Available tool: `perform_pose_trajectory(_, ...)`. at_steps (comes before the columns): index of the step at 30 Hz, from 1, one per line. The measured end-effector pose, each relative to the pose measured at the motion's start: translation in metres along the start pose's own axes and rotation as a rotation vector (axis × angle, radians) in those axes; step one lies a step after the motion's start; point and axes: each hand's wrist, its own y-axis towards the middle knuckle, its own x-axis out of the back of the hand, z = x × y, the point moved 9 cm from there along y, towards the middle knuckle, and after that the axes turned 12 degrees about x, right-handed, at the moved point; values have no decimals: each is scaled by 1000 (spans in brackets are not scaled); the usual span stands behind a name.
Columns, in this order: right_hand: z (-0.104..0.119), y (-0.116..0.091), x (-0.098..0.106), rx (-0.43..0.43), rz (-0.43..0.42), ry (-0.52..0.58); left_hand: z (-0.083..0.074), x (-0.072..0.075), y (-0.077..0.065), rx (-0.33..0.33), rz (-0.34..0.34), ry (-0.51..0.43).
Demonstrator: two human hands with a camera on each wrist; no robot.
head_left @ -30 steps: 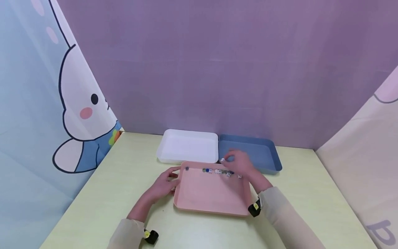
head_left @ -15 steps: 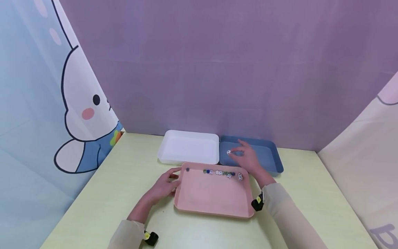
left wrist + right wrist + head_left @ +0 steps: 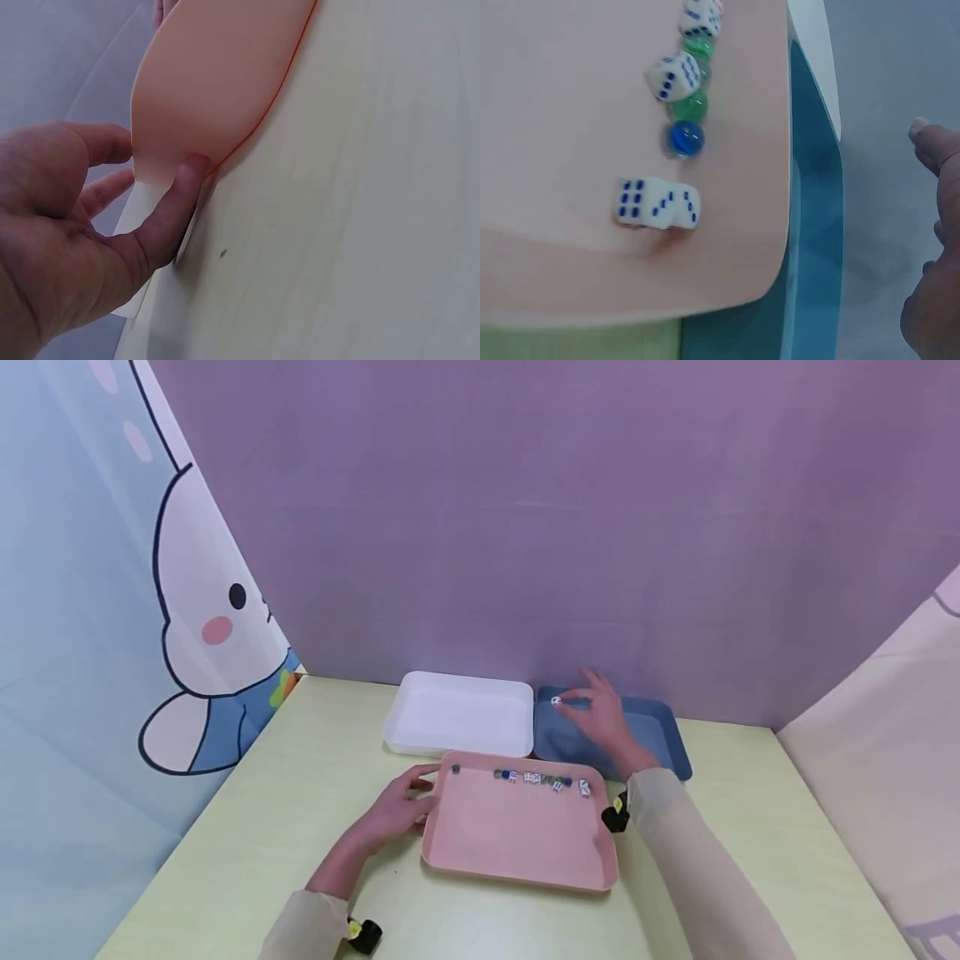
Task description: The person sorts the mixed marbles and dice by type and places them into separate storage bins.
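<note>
My right hand (image 3: 603, 720) pinches a white die (image 3: 556, 701) between thumb and forefinger, over the back left part of the blue tray (image 3: 660, 735). Its other fingers are spread upward. My left hand (image 3: 393, 810) touches the left side of the pink tray (image 3: 517, 847), with the thumb (image 3: 176, 199) against the outer wall and a finger at the rim. Along the pink tray's back side lie several white dice (image 3: 641, 201) with blue spots, green marbles (image 3: 690, 106) and blue marbles (image 3: 685, 138). One dark marble (image 3: 456, 769) lies apart in the back left corner.
Left of the blue tray stands a white tray (image 3: 461, 714), behind the pink one. All three trays rest on a pale wooden table (image 3: 300, 777). A purple cloth (image 3: 525, 527) hangs along the table's back edge, with printed curtains on both sides.
My right hand has carried the die from the pink tray's back edge up and over the blue tray, toward its back side. My left hand has stayed at the pink tray.
</note>
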Motion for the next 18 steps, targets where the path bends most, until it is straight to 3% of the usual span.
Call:
perform_pose_trajectory(7,-18,4,-1,-69,-2,-30,6,-1,0,0,8,5)
perform_pose_trajectory(18,-31,9,-18,-160,120,-138,12,5,-6,-9,15,-8)
